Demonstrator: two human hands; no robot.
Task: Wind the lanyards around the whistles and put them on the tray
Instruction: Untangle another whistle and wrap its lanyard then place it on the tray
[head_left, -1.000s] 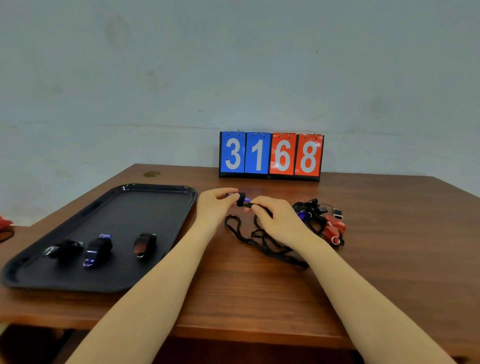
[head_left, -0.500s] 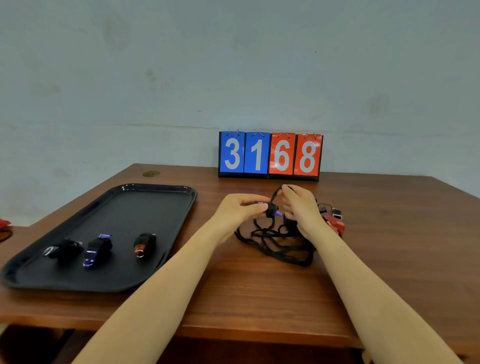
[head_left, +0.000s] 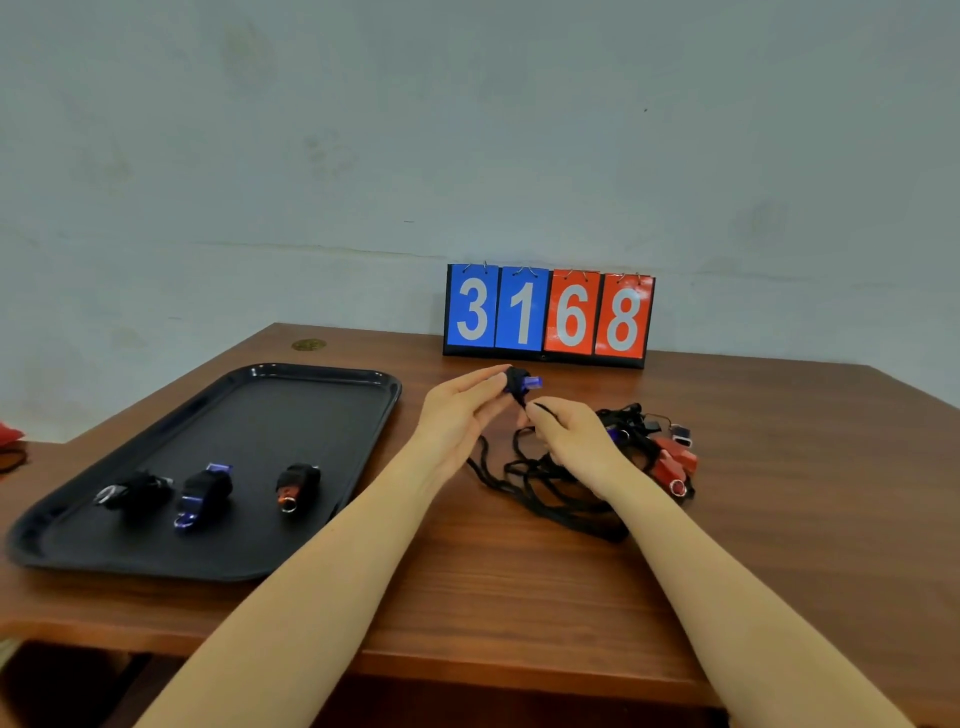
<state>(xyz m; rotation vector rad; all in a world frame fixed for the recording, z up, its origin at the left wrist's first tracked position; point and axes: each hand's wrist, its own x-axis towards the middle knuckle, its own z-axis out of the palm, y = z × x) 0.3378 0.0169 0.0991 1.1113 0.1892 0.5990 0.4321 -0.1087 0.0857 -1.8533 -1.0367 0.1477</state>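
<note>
Whistle (head_left: 523, 383) now higher, between hands (head_left: 511, 431).

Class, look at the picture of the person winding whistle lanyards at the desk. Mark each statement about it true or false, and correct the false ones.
1. Three wound whistles lie on the black tray. True.
2. The left hand holds a blue whistle above the table. True.
3. The scoreboard reads 8613. False: it reads 3168.
4. The right hand rests flat on the tray. False: it pinches the black lanyard over the table.
5. The pile of unwound whistles lies left of the tray. False: it lies to the right of both hands.
</note>
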